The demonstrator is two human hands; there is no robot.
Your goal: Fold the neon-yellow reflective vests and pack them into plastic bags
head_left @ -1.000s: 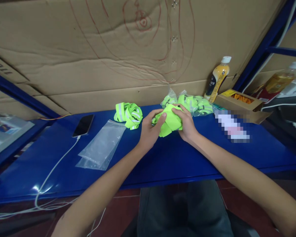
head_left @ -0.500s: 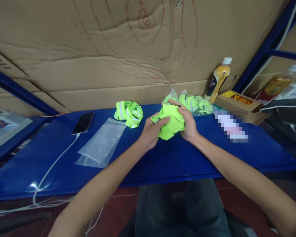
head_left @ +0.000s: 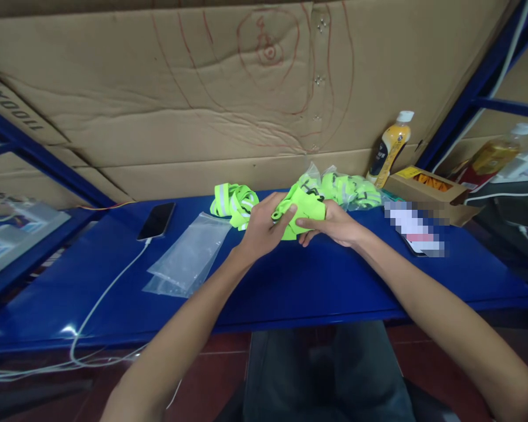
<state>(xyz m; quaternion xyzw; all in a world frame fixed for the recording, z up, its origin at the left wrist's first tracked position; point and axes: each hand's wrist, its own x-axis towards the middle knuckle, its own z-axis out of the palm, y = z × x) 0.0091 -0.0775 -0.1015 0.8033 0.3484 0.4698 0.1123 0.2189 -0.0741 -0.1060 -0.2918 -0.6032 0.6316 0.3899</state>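
A bunched neon-yellow fabric strap [head_left: 305, 214] is held above the blue table, between both hands. My left hand [head_left: 266, 223] grips its left side, thumb pressed on the folds. My right hand [head_left: 334, 223] clasps the right side, thumb over the front and fingers underneath. Just behind my left hand lies a second bundle of neon strap with silver reflective bands [head_left: 229, 202], partly covered by that hand. Two clear plastic bags [head_left: 189, 255] lie flat to the left, overlapping. Behind my right hand are more neon straps in clear bags [head_left: 352, 190].
On the blue table [head_left: 281, 293], a phone [head_left: 157, 221] with a white cable lies at left. At the right stand a yellow drink bottle [head_left: 389, 149] and an open cardboard box [head_left: 435, 190], with a partly blurred phone [head_left: 416, 231] before them. A cardboard wall [head_left: 202, 88] closes off the back.
My right hand has turned and moved lower on the strap, its thumb now across the front. The left hand has shifted slightly left, covering part of the loose bundle. The view has shifted slightly.
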